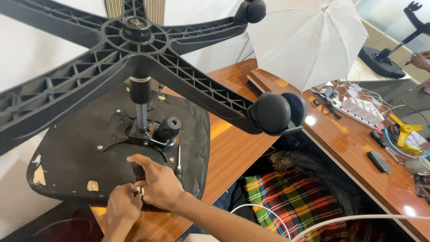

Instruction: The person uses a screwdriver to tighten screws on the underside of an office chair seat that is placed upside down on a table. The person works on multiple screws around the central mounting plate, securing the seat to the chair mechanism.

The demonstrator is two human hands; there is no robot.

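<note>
An office chair lies upside down on a wooden table [233, 148], its black seat underside [67, 152] facing up. The black star base [134, 31] and a caster [277, 112] stand above the seat on the gas column [141, 107]. My right hand [156, 179] is cupped over a dark round part [136, 170] near the seat's front edge. Whether it grips that part is hidden. My left hand [123, 204] sits just below it, with fingers pinched on a small pale piece [140, 191]. A thin metal tool [178, 159] lies on the seat beside my right hand.
A white umbrella [309, 36] leans at the back. On the right table are a white power strip [358, 107], a yellow tool [403, 132] and a black handset [378, 161]. A plaid cloth [277, 197] lies below. Another person's hand [421, 60] touches a second chair base.
</note>
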